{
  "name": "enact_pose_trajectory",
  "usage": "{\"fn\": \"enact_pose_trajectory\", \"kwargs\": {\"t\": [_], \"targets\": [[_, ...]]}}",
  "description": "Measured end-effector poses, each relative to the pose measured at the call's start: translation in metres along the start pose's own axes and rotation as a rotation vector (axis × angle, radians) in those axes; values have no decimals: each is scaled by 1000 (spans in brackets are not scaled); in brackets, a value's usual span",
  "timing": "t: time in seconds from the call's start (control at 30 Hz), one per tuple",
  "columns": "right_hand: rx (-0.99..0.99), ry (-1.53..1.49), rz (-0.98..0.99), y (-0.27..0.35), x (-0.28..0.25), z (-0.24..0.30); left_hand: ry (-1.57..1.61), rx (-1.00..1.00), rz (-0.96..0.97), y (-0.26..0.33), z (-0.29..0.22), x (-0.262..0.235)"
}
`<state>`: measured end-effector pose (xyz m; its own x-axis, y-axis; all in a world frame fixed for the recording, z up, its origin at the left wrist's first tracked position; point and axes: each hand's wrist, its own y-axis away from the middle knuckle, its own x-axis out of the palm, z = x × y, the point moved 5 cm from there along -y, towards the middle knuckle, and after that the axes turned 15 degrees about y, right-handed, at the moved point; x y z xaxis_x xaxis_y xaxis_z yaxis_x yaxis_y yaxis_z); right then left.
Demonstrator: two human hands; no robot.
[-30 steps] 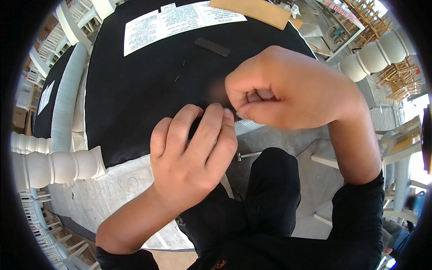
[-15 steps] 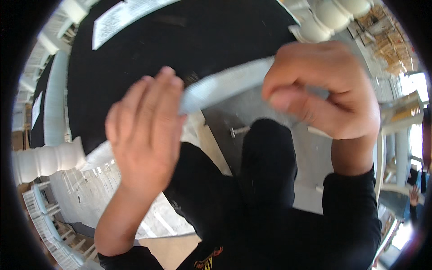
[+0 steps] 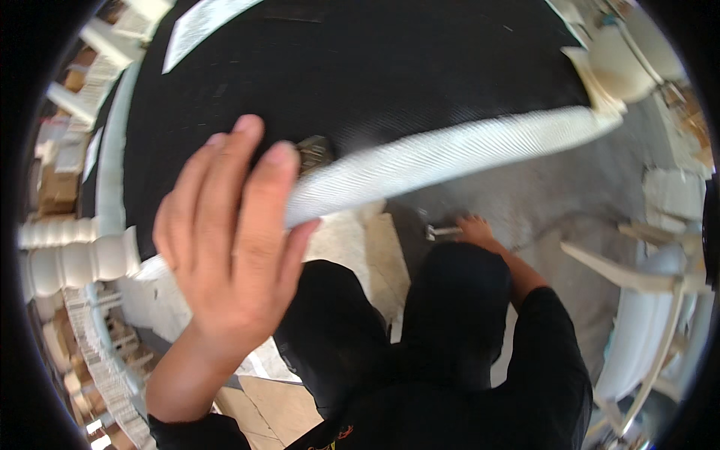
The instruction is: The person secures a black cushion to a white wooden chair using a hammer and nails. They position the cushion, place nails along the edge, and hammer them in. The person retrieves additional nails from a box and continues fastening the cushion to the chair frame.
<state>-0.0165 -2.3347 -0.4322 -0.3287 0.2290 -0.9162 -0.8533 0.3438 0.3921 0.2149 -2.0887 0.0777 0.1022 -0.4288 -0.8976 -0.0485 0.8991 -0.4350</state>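
Note:
An upturned chair seat (image 3: 420,67) with a black cloth underside fills the upper part of the head view. Pale ribbed fabric (image 3: 450,155) covers its near edge. My left hand (image 3: 225,232) lies over that edge on the left, fingers stretched across the black cloth and thumb against the ribbed fabric. Just beside its fingertips sits a small dark brownish clump (image 3: 313,154), too blurred to name. Down on the floor past my right knee, my right hand (image 3: 478,229) has its fingers closed at the handle end of a small hammer (image 3: 441,232). My knee partly hides that arm.
Turned cream legs stick out at the seat's left (image 3: 82,260) and right (image 3: 626,60) corners. A white sheet of paper (image 3: 202,30) lies on the black cloth. Another pale chair (image 3: 645,322) stands at the right, and flat cardboard (image 3: 262,409) lies below my left knee.
My right hand has gone from above the seat's near edge down to the hammer on the floor. My left hand stays at the edge, its fingers a bit more spread. The view has shifted.

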Motion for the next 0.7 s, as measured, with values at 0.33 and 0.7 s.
{"fn": "enact_pose_trajectory", "kwargs": {"t": [0.33,0.7], "targets": [[236,-189,60,30,-13,-21,-113,36,-239,-3,-3,15],[-25,-641,-341,216,-379,-18,-19,62,-263,-10,-4,7]]}}
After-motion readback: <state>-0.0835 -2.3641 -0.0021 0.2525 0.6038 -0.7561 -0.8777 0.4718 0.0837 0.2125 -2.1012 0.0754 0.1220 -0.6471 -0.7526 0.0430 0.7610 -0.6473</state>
